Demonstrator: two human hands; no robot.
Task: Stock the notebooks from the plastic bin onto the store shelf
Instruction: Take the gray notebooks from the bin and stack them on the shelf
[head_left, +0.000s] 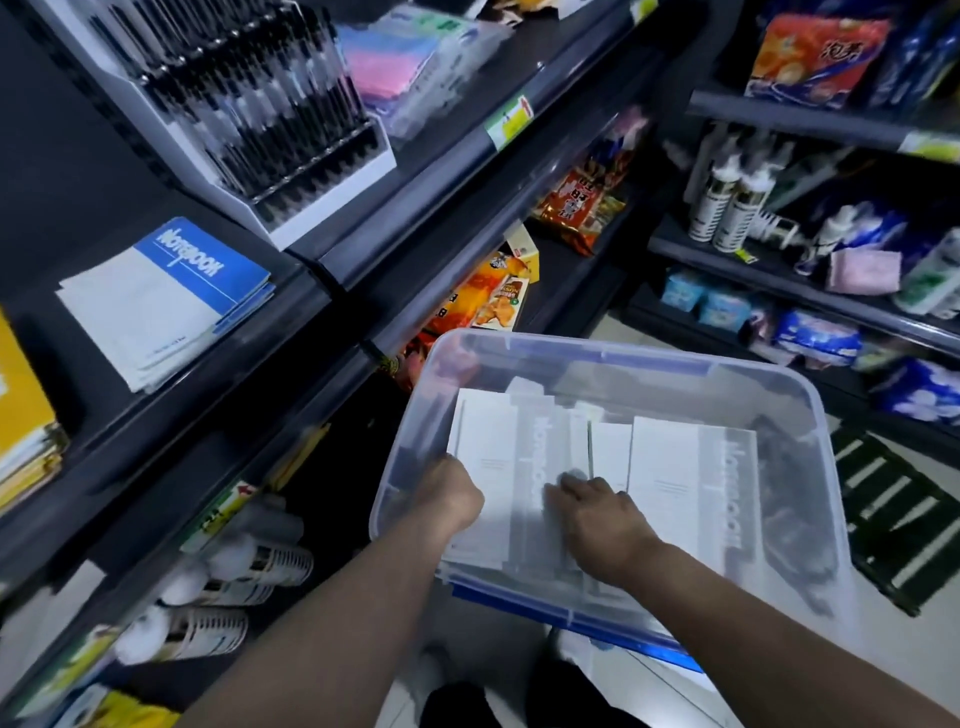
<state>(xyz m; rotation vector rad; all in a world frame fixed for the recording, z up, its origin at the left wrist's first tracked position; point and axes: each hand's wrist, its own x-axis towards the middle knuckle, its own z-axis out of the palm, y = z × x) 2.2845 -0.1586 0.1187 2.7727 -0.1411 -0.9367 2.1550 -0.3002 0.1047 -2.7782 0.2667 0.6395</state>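
Observation:
A clear plastic bin (810, 410) with blue clips sits on the floor at the centre right, holding stacks of grey-and-white notebooks (685, 483). Both my hands are inside it on the left stack (498, 431). My left hand (451, 496) curls over that stack's left edge. My right hand (597, 514) lies on top of it, fingers bent down onto the cover. A stack of blue-and-white notebooks (161, 306) lies on the dark store shelf (218, 384) at the left.
Yellow notebooks (23, 415) stand at the far left of that shelf. A pen display (249, 104) and pastel packs (410, 62) fill the shelf above. Spray cans (234, 577) lie below. Snack bags (488, 301) and toiletries (737, 202) line the shelves beyond. A dark mat (898, 519) lies right of the bin.

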